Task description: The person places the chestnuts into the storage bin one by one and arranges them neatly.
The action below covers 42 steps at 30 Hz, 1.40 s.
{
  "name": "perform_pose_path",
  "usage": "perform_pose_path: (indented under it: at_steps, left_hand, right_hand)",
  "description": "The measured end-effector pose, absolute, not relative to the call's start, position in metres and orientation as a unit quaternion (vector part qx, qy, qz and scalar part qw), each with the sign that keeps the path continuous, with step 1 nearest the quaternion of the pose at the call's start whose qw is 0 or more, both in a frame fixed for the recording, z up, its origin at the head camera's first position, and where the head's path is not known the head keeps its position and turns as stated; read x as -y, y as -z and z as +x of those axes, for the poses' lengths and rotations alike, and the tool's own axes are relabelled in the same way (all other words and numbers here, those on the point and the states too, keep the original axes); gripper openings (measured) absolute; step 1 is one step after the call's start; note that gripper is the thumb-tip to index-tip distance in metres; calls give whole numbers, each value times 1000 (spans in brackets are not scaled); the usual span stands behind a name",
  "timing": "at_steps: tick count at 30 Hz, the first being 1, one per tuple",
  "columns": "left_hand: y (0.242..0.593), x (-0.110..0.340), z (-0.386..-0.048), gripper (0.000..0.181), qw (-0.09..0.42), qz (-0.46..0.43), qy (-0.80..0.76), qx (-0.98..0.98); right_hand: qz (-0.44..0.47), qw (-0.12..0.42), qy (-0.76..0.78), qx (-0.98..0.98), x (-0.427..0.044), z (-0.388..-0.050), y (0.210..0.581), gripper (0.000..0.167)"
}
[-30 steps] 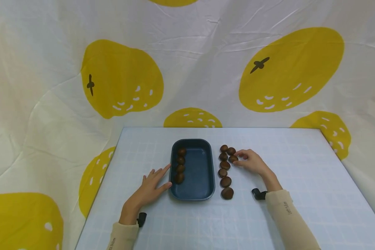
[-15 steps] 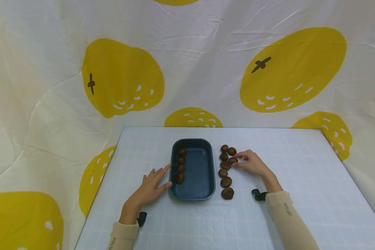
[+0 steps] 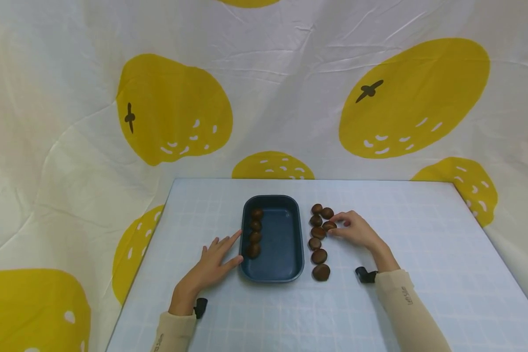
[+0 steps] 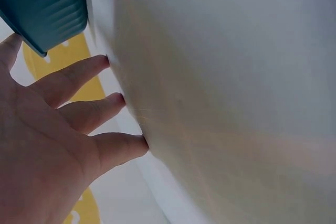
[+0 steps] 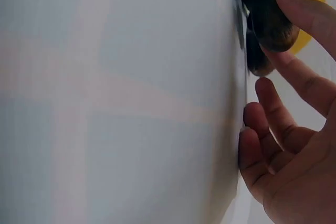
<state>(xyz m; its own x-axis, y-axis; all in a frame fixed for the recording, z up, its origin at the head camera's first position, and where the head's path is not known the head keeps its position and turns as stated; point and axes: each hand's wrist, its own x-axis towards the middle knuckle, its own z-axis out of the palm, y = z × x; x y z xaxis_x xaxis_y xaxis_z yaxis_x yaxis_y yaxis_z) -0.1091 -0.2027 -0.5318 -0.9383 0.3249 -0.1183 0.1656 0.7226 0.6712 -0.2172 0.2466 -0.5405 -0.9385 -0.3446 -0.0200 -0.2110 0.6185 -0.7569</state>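
A dark blue tray [image 3: 281, 244] holds a column of several brown chestnuts [image 3: 255, 237] along its left side. My left hand [image 3: 208, 266] lies spread at the tray's left edge, thumb and a finger at the rim; the left wrist view shows the tray's ribbed wall [image 4: 52, 11] beside the hand [image 4: 47, 140]. Right of the tray stands a column of several chestnuts [image 3: 319, 256], with two more beside its upper part. My right hand [image 3: 356, 230] pinches the lower of these two [image 3: 329, 226] between thumb and finger; the right wrist view shows that chestnut [image 5: 275, 27] in the hand [image 5: 299, 150].
A pale checked cloth covers the table [image 3: 264, 318]. Behind it hangs a white curtain [image 3: 285, 112] with large yellow fruit prints. Dark wrist cameras sit at both cuffs, the right one [image 3: 366, 275] above the table.
The pinched chestnut has shifted slightly down, away from the one above it and closer to the long column. My left hand has stayed in place at the tray.
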Motion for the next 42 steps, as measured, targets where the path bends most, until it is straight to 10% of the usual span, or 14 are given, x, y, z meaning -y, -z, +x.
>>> perform_pose_path:
  at_steps: [42]
  left_hand:
    - [528,201,-109,72,121,127,-345,-922]
  right_hand:
    - [-355,90,449,-815,-98,-214,453,35]
